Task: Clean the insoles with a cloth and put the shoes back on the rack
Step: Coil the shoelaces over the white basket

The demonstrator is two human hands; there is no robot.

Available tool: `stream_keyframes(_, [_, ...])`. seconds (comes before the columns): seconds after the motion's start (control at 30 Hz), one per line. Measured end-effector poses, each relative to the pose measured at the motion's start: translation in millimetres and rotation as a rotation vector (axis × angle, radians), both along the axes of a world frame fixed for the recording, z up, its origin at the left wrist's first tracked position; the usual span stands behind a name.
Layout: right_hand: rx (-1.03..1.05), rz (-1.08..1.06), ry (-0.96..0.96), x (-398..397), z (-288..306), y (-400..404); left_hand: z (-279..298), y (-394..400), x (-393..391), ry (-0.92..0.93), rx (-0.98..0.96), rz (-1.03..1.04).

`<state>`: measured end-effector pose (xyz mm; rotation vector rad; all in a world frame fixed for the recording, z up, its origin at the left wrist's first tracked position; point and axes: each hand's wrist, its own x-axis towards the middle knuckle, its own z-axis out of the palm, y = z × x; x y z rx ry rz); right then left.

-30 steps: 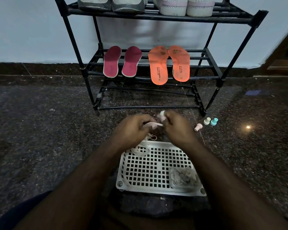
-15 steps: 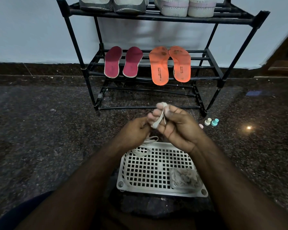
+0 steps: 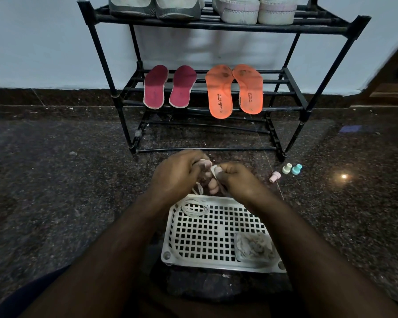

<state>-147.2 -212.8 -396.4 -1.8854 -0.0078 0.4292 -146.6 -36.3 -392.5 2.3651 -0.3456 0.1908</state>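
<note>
Together, both hands (image 3: pixel 179 173) (image 3: pixel 236 180) pinching shoelace (image 3: pixel 213 169)

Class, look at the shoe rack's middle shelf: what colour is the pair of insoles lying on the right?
Orange insoles with dark heel stains and small black print; the head view shows them.

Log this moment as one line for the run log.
left hand: pinches white shoelace | right hand: pinches same | insoles: on rack | cloth: untouched in tray
</note>
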Motion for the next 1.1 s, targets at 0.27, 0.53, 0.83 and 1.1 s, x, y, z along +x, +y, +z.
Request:
stream_keyframes(0.27, [0.861,0.077,0.231,-7,29,-2,-1,-3,-2,0.204,-0.229,-0.035])
stream_keyframes(0.53, [0.553,-0.337,-0.327,7,15,-3,-7,-14,-8,0.353,-0.014,-0.242])
stream_keyframes(0.83, [-0.164,0.036,-0.101,3,-5,-6,-5,-3,0,0.064,-0.112,-0.107])
stream_keyframes(1.1, [0.723,0.144,0.316,-3,22,-11,-7,-1,5,0.206,-0.265,0.035])
